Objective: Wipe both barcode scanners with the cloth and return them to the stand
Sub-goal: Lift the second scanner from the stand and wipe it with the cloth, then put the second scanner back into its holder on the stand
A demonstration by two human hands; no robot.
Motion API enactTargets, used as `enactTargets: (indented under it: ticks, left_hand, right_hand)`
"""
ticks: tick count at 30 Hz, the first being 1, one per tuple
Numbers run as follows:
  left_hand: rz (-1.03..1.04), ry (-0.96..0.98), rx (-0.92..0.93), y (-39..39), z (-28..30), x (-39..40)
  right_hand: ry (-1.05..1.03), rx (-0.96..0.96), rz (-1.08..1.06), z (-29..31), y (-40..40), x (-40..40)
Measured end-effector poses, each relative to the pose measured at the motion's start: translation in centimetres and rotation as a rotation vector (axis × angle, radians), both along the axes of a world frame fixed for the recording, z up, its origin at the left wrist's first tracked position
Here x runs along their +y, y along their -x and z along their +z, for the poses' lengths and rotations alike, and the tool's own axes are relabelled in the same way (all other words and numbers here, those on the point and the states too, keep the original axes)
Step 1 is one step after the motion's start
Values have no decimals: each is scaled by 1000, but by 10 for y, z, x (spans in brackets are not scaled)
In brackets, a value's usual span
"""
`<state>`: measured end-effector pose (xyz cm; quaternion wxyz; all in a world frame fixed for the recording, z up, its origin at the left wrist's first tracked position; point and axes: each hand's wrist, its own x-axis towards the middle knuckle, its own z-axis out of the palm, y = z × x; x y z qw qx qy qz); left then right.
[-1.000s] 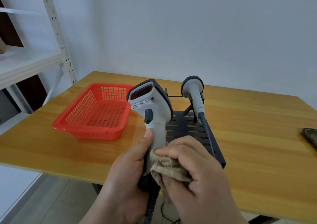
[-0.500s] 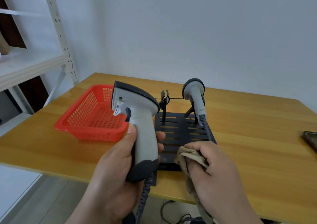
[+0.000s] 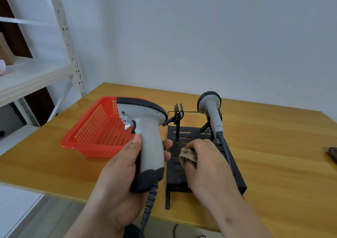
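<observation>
Hands apart now: left hand (image 3: 116, 179) grips scanner (image 3: 145, 137), right hand (image 3: 209, 164) clutches cloth (image 3: 187, 154).

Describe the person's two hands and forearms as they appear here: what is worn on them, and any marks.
Both hands are bare: no gloves, rings or watch show on the left hand or the right hand. No sleeves reach the visible forearms. The right forearm bears one small dark spot. Fingernails are short and unpainted.

Dark object (image 3: 332, 154) cut by edge
</observation>
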<state>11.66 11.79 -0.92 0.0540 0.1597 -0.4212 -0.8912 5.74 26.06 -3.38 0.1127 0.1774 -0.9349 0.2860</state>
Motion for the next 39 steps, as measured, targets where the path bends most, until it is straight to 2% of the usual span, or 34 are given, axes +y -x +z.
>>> enactTargets:
  ticks: [4,7,8,10,12,15,18,21,24,26,29,33,39]
  left_hand:
    - [-1,2,-9,13,3,-3]
    - [-1,23,-4,25,6,-5]
    - [-13,38,1,29,6,-6]
    - [-43,79,20,40,5,-8]
    - [-73,124,55,52,6,-11]
    - [-112,214,104,70,6,-10]
    - [-193,247,151,87,7,-4]
    - [-230,299,191,101,7,-2]
    - [-91,375,73,111,-4,-8]
    - [-27,296,-56,113,-16,-12]
    - [-99,183,-181,111,-31,-9]
    - [-244,-35,-257,125,-38,-6]
    - [-277,-350,-315,140,-32,-8]
  right_hand:
    - [-265,-72,15,-3,12,-6]
    - [-229,-114,36,0,12,-10]
    - [-135,-128,48,3,11,-10]
    - [209,-208,74,10,8,-10]
    - [554,-393,128,18,7,-11]
    - [725,-603,220,24,12,-16]
    - [1022,-749,236,28,23,-22]
    - [1187,-727,205,34,35,-22]
    - [1208,-590,144,31,40,-20]
    - [1175,-499,101,26,43,-18]
    - [1033,-376,53,23,49,-19]
    - [839,-250,1,20,57,-27]
    - [618,-133,-37,12,70,-43]
